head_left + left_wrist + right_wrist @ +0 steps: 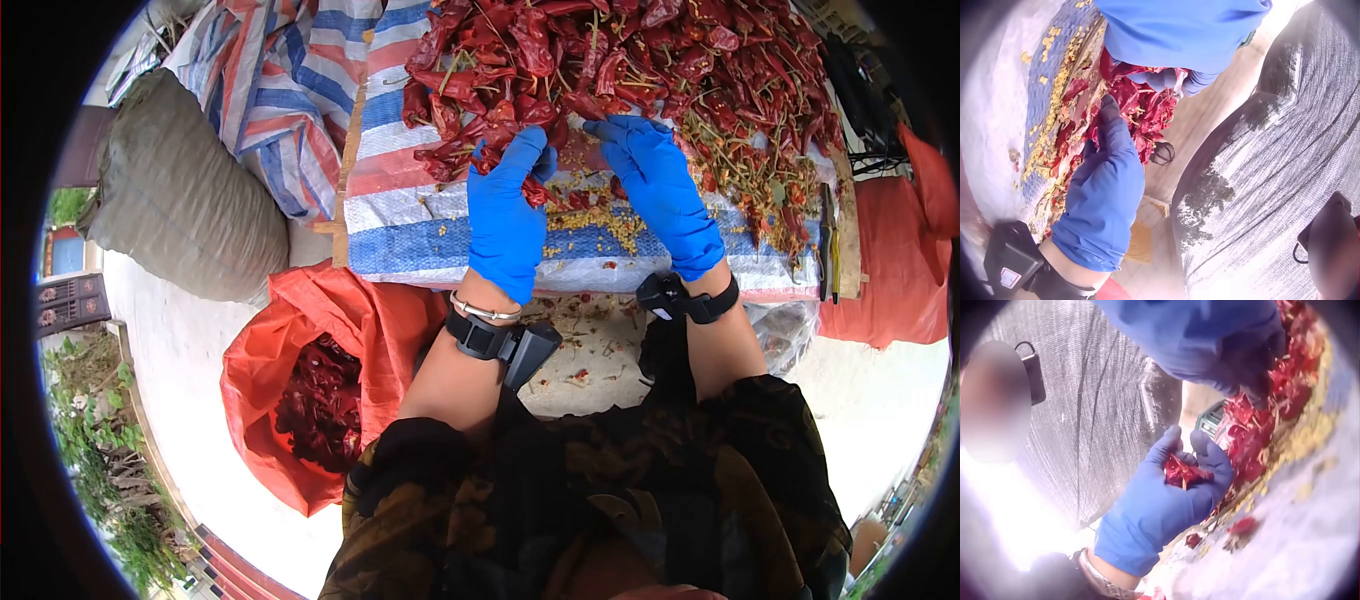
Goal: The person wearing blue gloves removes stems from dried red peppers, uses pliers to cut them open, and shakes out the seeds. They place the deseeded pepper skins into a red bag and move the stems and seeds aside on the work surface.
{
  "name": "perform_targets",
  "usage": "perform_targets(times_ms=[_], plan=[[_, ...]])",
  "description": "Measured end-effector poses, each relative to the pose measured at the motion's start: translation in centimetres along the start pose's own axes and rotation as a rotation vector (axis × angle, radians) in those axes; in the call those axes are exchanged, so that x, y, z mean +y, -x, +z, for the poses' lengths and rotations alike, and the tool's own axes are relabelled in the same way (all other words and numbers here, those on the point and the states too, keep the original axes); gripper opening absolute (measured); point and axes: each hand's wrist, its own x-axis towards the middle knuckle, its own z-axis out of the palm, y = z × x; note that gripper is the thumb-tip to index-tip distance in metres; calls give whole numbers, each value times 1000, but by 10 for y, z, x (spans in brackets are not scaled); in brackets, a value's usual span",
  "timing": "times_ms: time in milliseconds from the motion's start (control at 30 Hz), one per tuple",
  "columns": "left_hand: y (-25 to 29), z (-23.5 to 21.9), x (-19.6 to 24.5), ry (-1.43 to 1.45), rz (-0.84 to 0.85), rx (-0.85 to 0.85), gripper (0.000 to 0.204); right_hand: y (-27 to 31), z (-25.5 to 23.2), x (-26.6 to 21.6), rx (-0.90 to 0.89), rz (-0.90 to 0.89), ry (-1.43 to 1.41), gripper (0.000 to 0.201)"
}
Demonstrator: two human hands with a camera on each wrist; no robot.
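Dried red peppers (530,45) lie heaped on a striped woven sheet (400,215). At the heap's near edge, my left hand (512,215) curls its fingers round a dried pepper; the right wrist view shows that pepper (1183,473) between the thumb and fingers of the left hand (1163,500). To its right, my right hand (660,190) reaches over the heap's edge, fingers extended and slightly bent, pointing toward the left hand. In the left wrist view, the right hand (1100,194) touches peppers (1125,97) with a fingertip; no firm grip shows. Both hands wear blue gloves.
Yellow seeds (610,225) and stem scraps (760,185) are scattered on the sheet. An open red bag (250,390) of peppers stands at lower left, beside a full grey-brown sack (190,200). Pen-like tools (830,245) lie at the right edge, near red cloth (885,260).
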Motion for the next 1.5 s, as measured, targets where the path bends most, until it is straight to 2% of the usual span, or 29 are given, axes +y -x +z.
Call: perform_targets(times_ms=[133, 233, 300, 333, 367, 433, 467, 500, 567, 600, 667, 700, 767, 800, 867, 967, 1000, 1033, 1067, 1133, 1233, 1267, 1300, 1333, 1367, 1433, 1467, 1500], plan=[[3, 15, 0, -94, 88, -18, 21, 1, -15, -27, 65, -42, -25, 23], [6, 17, -2, -33, 21, -54, 18, 10, -11, -35, 21, -147, 54, 23], [4, 10, -7, -100, 27, -57, 18, 15, -11, -38, -90, -172, -210, 24], [3, 7, -10, -149, 95, -93, 17, 13, -20, -37, -134, -247, -215, 23], [3, 4, -12, -197, 162, -131, 17, 11, -27, -38, -132, -243, -212, 23], [5, 7, -7, -214, 115, -126, 17, 9, -37, -38, -75, 146, -594, 22], [7, 8, -6, -233, 70, -118, 17, 8, -35, -37, 12, 292, -678, 19], [8, 7, -7, -233, 62, -123, 17, 7, -34, -36, 18, 299, -675, 19], [11, 5, -11, -305, 25, -295, 17, 5, -32, -35, 24, 325, -710, 18], [12, 9, -11, -305, 17, -299, 17, 6, -26, -38, 87, 375, -826, 15], [15, 16, -9, -130, -177, -302, 25, 10, -21, -29, 55, 387, -836, 13], [16, 16, -10, -130, -181, -304, 25, 10, -20, -25, 17, 385, -847, 12], [17, 16, -14, -288, -118, -403, 41, 12, -21, -22, 39, 362, -825, 10], [18, 19, -15, -288, -117, -403, 41, 13, -22, -21, 49, 373, -776, 10], [23, 26, -17, -740, 73, -241, 52, 14, -21, -22, 59, 385, -727, 10], [20, 22, -16, -714, -7, -200, 60, 15, -19, -28, 119, 454, -836, 12], [22, 23, -16, -713, -9, -199, 60, 15, -21, -29, 70, 584, -1083, 15], [28, 25, -14, -586, -42, -174, 49, 18, -23, -32, 11, 722, -1334, 18], [30, 26, -13, -458, -66, -157, 39, 20, -21, -32, 10, 722, -1333, 18], [28, 23, -12, -414, -72, -198, 36, 22, -14, -33, 42, 821, -1641, 23], [28, 24, -11, -355, -75, -234, 31, 21, -9, -35, 63, 890, -1685, 24], [29, 25, -11, -338, -71, -227, 28, 21, -6, -26, 63, 890, -1685, 24], [28, 22, -10, -338, -70, -226, 28, 22, -2, -8, -72, 778, -1992, 24], [22, 18, -10, -216, -87, -304, 25, 16, -1, 2, -221, 628, -2281, 23], [20, 15, -10, -96, -110, -371, 23, 15, -2, 7, -224, 628, -2280, 23], [20, 18, -9, -50, -62, -355, 19, 9, -7, 4, 25, 685, -1941, 23], [20, 18, -8, -5, -16, -337, 16, 8, -12, 0, 123, 752, -1590, 22], [17, 17, -5, -6, -11, -334, 16, 7, -10, 1, 117, 750, -1592, 22]])
